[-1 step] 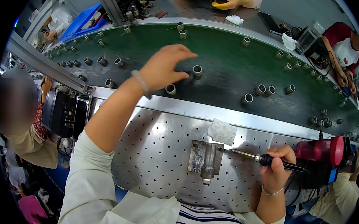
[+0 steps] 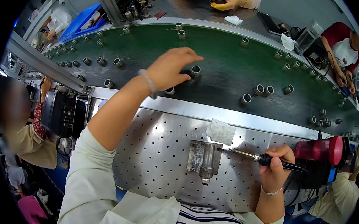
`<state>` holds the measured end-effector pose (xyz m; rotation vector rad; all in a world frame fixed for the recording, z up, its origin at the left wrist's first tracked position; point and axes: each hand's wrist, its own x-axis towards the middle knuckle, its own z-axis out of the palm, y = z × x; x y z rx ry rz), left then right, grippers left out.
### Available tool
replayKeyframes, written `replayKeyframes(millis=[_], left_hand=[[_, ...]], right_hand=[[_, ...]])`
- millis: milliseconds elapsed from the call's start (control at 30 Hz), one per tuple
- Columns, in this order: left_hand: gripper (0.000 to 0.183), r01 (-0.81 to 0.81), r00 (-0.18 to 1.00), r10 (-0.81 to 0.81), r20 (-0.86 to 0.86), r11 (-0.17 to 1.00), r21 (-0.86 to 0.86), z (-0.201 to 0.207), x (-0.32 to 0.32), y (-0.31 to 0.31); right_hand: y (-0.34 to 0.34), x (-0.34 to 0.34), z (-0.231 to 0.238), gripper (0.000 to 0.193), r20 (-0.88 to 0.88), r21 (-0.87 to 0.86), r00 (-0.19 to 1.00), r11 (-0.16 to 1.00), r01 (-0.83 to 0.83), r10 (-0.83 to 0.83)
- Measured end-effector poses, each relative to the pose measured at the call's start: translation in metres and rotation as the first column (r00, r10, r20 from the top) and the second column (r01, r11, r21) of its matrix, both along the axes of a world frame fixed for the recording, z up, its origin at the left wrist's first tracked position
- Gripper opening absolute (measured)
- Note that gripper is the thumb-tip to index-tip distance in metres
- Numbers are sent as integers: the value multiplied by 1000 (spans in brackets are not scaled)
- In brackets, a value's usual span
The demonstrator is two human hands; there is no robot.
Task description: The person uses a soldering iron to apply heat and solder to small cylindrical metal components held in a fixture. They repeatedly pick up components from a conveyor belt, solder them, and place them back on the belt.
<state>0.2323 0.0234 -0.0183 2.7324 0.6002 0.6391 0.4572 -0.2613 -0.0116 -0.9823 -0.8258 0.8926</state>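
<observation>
Over belt (image 2: 228,73); left hand (image 2: 169,69) C-shaped

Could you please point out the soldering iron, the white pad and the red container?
Soldering iron (image 2: 263,159): head view, black handle.
White pad (image 2: 220,132): head view, upper face.
Red container (image 2: 315,150): head view, side wall.

The left hand (image 2: 170,70) partly hides one metal cylinder (image 2: 170,92), seemingly its upper rim.
</observation>
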Motion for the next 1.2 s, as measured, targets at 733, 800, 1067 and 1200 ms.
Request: replayKeyframes(millis=[733, 800, 1067, 1200], left_hand=[[62, 195, 966, -120, 228, -238, -952, 14, -1, -121], [77, 291, 955, 30, 295, -289, -912, 18, -2, -129], [40, 377, 920, 190, 344, -176, -909, 12, -9, -147], [27, 471, 869, 220, 443, -93, -877, 7, -8, -150]], right_hand=[[-6, -7, 7, 18, -30, 45, 997, 996, -76, 77], [-6, -8, 6, 19, -37, 27, 995, 995, -92, 93], [-6, -14, 5, 18, -49, 5, 986, 987, -162, 162], [-4, -16, 4, 18, -41, 21, 984, 985, -171, 171]])
